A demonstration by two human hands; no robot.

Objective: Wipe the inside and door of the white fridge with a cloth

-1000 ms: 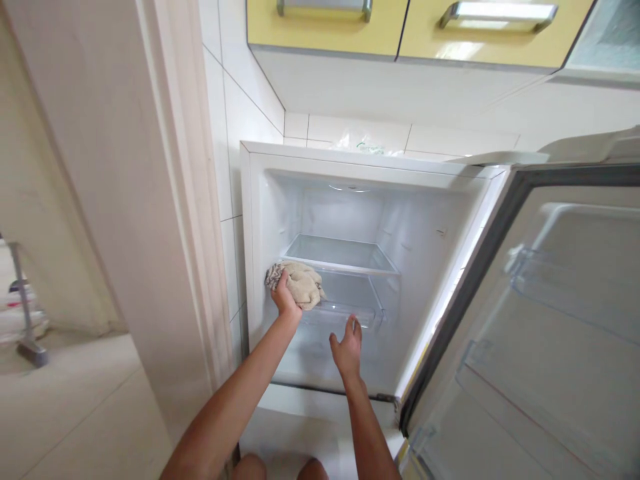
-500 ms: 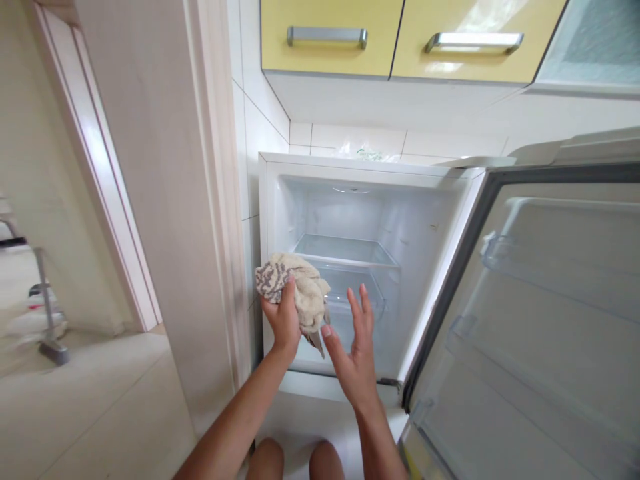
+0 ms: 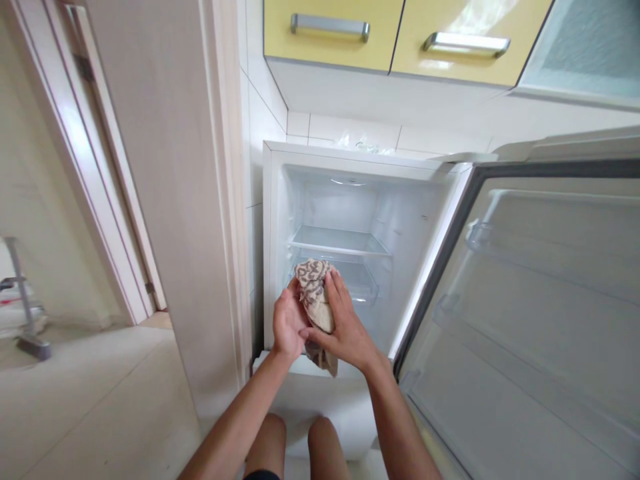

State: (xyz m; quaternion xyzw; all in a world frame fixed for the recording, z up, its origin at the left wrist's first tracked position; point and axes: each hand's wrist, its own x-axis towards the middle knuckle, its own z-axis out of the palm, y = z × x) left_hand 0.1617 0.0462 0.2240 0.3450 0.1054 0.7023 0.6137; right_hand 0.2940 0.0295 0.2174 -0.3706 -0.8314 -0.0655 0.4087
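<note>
A crumpled beige cloth point(image 3: 320, 303) with a dark brown pattern is bunched between my two hands, its loose end hanging below. My right hand point(image 3: 345, 330) wraps over its right side, thumb reaching across the lower part. On the other side my left hand point(image 3: 289, 327) cups it, palm facing right and thumb raised; the fingers are partly hidden behind the fabric. Both hands are in front of an open white fridge point(image 3: 269, 233). Inside it, a glass shelf point(image 3: 340, 239) sits above a lower clear shelf or drawer cover point(image 3: 357, 275).
The fridge door point(image 3: 540, 300) stands wide open on the right, with clear racks. A wooden door frame point(image 3: 200, 200) rises close on the left. Yellow cabinets point(image 3: 330, 50) hang above. A broom point(image 3: 33, 343) is on the floor at far left. My knees point(image 3: 323, 433) are below.
The cloth has moved right and been turned, its patterned side now facing up. My right hand, apart from it before, has taken hold of it. My left hand's thumb has come off it.
</note>
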